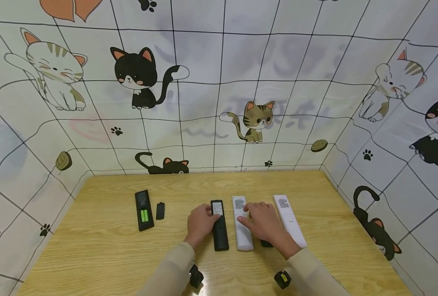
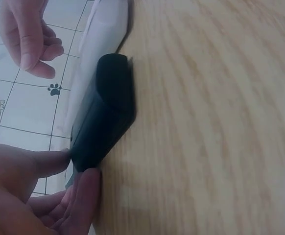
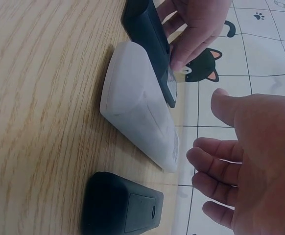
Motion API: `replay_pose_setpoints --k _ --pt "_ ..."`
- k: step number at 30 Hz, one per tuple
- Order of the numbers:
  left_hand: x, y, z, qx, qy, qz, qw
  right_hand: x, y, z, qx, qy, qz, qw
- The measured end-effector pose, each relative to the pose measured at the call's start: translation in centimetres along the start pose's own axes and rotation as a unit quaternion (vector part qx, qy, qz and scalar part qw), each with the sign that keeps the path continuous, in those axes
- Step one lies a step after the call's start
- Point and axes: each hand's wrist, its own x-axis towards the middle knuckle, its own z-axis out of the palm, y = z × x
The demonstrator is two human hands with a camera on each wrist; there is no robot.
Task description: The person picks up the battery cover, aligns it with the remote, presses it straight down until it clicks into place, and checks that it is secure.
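Observation:
Face down on the wooden table lies a black remote control (image 1: 220,236), a white label near its far end. My left hand (image 1: 200,224) pinches that far end between thumb and fingers; the left wrist view shows the grip on the remote (image 2: 106,107) too. Beside it on the right is a light grey remote control (image 1: 243,240), also back side up. Over this one hovers my right hand (image 1: 265,222), its fingers loosely bent and holding nothing, apart from the remote in the right wrist view. Partly hidden under the right hand lies another black remote control (image 3: 123,205).
On the left lies a black remote control (image 1: 143,198) with its battery compartment uncovered and green batteries (image 1: 144,216) inside. Its loose black cover (image 1: 160,211) is next to it. A white remote control (image 1: 294,224) lies furthest right. Cat-patterned cloth walls (image 1: 204,98) enclose the table (image 1: 104,246).

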Motion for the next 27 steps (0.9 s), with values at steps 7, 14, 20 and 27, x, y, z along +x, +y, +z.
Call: replay_pose_setpoints --k 7,14,20,27 --pt "0.0 -0.4 -1.0 -0.011 -0.007 -0.004 0.9999 0.3 -0.3 0.2 0.011 -0.006 0.000 1.000" --pt "0.6 -1.5 -2.5 -0.025 0.010 0.020 0.9994 0.4 -1.1 0.5 0.015 -0.001 -0.014 1.000" --pt "1.2 -2.7 -4.3 -0.074 0.001 0.003 0.9973 0.6 -2.8 0.7 0.015 -0.003 -0.046 0.999" --pt "1.3 -4.3 -7.6 -0.104 0.008 -0.014 0.9945 1.2 -5.5 1.3 -0.007 -0.007 -0.102 0.995"
